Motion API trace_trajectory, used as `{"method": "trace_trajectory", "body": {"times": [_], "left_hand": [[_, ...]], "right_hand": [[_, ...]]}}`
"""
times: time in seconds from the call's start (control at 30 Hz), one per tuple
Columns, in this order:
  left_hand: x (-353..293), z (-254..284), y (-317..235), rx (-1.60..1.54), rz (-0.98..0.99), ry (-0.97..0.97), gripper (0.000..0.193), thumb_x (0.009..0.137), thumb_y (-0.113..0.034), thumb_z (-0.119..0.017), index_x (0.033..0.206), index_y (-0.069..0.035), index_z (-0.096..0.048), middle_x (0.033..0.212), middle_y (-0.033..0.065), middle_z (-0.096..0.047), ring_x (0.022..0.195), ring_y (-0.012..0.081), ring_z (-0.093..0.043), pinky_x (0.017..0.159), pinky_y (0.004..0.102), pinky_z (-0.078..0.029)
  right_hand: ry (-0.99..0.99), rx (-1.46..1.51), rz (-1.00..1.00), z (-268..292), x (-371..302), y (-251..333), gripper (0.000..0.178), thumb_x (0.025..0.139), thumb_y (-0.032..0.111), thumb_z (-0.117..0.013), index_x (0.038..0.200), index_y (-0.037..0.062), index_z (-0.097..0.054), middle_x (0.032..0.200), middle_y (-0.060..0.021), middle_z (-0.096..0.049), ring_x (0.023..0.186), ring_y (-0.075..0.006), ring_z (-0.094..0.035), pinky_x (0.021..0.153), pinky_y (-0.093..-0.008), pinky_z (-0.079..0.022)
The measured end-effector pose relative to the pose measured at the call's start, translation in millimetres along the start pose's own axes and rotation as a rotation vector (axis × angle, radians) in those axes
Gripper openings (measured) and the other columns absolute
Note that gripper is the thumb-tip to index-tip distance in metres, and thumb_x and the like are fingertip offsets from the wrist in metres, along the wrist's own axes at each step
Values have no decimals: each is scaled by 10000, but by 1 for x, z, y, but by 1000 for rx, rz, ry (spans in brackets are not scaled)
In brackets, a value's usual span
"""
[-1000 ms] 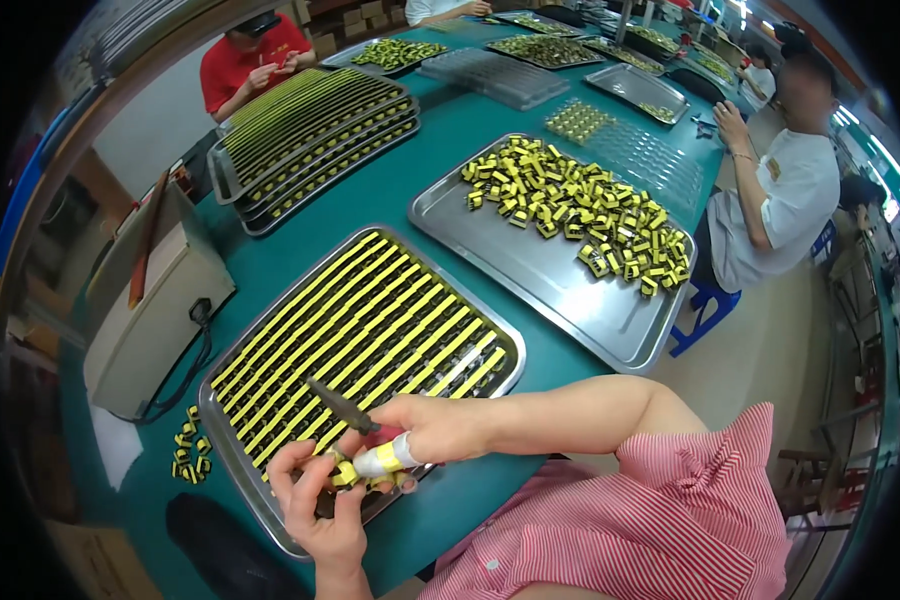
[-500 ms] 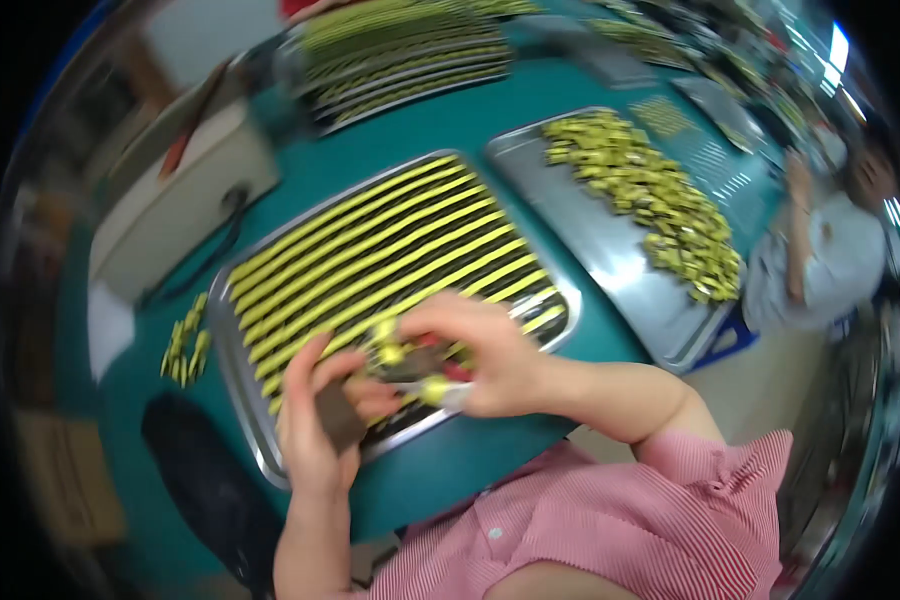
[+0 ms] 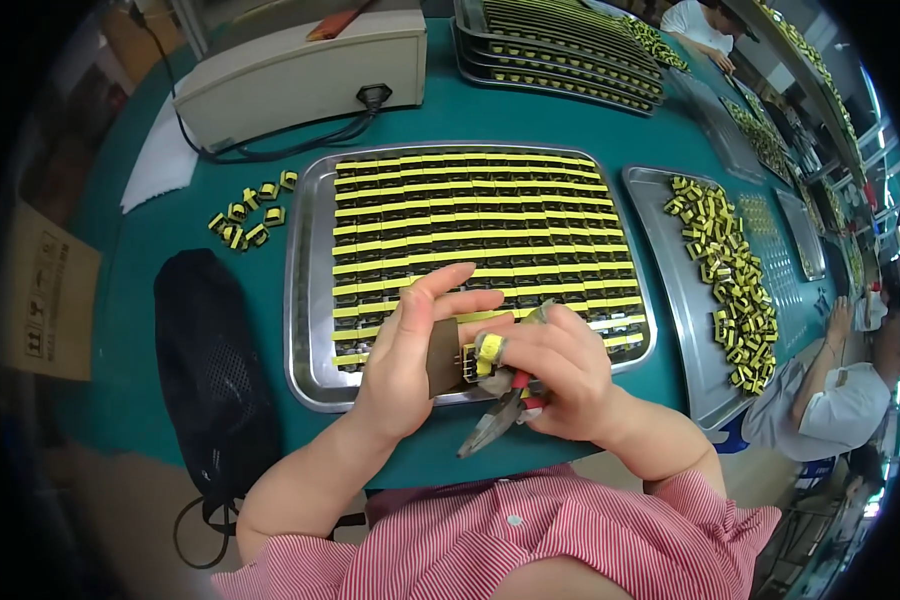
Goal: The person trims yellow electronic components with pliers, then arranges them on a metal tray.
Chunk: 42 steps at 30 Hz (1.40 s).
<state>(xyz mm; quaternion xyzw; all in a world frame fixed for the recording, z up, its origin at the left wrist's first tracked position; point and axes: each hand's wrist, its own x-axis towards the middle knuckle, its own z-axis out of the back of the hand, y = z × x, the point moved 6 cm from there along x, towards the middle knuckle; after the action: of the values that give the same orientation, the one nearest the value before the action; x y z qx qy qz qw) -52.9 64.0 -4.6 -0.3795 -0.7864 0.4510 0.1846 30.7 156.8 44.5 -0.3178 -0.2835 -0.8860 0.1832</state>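
Observation:
My left hand [image 3: 395, 365], thumb and fingers stretched forward, holds a flat brown block [image 3: 444, 356] against its palm. In my right hand [image 3: 575, 375] is a small transformer [image 3: 489, 348] wrapped in yellow tape, its metal pins pointing at the block's edge. Whether the pins touch the block I cannot tell. The same hand grips pliers [image 3: 495, 422] with red handles, jaws pointing down toward me. Both hands are over the near edge of a metal tray [image 3: 312, 240] filled with rows of yellow-and-black transformers [image 3: 470, 222].
A second tray [image 3: 670, 290] with piled transformers lies to the right. Several loose ones [image 3: 255, 215] lie left of the middle tray. Behind stand a beige box-shaped device [image 3: 300, 85] with a black cable and stacked trays [image 3: 560, 75]. A black bag [image 3: 210, 370] lies left; co-workers sit right.
My view has swung, so the tray now appears straighter and farther right. The hands, blurred before, now show clearly, with the transformer's pins at the brown block and the pliers below.

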Motion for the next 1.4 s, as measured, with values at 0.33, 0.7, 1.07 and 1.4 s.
{"method": "trace_trajectory", "body": {"times": [0.33, 0.7, 1.07, 1.4], "left_hand": [[-1, -4, 2, 38, 11, 47, 596, 949, -452, -122, 1294, 0, -299, 1173, 219, -501, 1044, 257, -535, 886, 346, -442], [-2, -5, 7, 264, -39, 99, 581, 955, -441, -132, 1301, -9, -307, 1187, 188, -502, 1082, 236, -494, 933, 337, -377], [-2, -10, 12, 228, -10, 128, 641, 937, -488, -122, 1307, 11, -279, 1217, 220, -466, 1079, 251, -505, 910, 336, -416], [0, -8, 16, 121, 59, 133, 673, 924, -519, -126, 1308, 15, -269, 1224, 234, -456, 1090, 267, -499, 913, 353, -421]], "right_hand": [[6, -4, 11, -2, 1, 0, 486, 472, -9, -637, 951, 19, -564, 932, -114, -628, 607, -220, -516, 528, -306, -362], [50, -91, -5, -5, 2, 7, 429, 510, 48, -647, 931, 21, -574, 929, -91, -608, 608, -224, -493, 528, -328, -391], [-14, -38, -2, -4, 0, 9, 461, 456, 16, -644, 910, 11, -568, 906, -109, -611, 599, -230, -489, 512, -317, -392], [-19, -46, 13, -4, 1, 11, 448, 462, 33, -641, 904, 14, -570, 892, -100, -603, 604, -229, -486, 521, -319, -396]]}}
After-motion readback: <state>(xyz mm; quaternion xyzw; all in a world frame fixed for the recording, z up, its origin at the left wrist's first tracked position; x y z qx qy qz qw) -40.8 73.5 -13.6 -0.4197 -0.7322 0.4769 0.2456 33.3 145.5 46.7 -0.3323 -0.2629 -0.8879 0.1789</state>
